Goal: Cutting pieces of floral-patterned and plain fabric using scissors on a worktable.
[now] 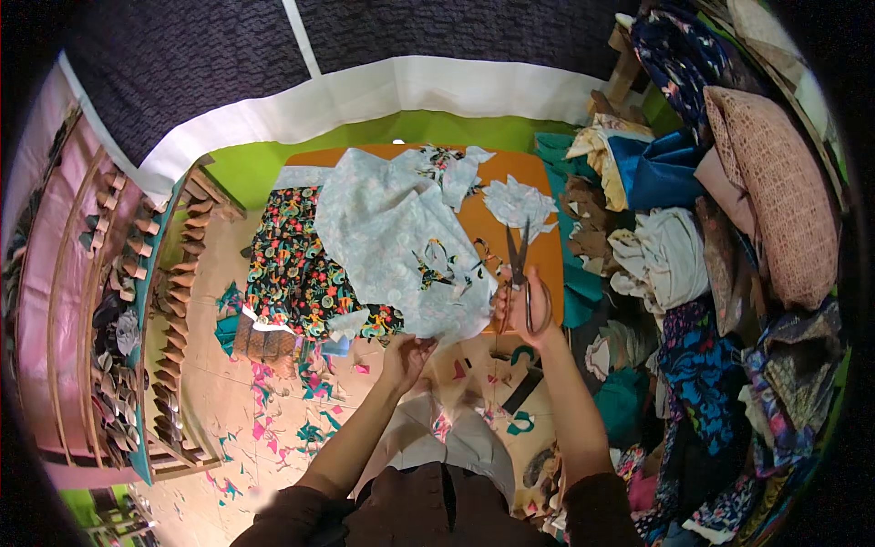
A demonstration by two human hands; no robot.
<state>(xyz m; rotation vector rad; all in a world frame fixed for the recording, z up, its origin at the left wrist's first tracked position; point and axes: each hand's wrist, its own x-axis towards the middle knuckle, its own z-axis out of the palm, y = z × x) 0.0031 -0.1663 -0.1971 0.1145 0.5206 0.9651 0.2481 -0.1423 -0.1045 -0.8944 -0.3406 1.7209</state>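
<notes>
A pair of large dark scissors (517, 260) points away from me, its blades slightly parted, with my right hand (538, 317) closed round the handles. The blades are above the orange table (492, 223), just right of the fabric. Pale, white-backed fabric (378, 228) spreads over the table, its patterned face showing where it folds over. At the fabric's near edge my left hand (407, 360) is closed, fingers pinching the cloth. Black floral fabric (287, 255) lies under it on the left. A crumpled pale piece (519, 202) rests at the table's far right.
Heaped clothes and cloth (665, 255) crowd the right side, with a pinkish cushion (775, 201) on top. Shoe racks (150, 319) stand at the left. Pink and teal scraps (301, 401) litter the tiled floor. A dark curtain (456, 32) with a white border hangs behind the table.
</notes>
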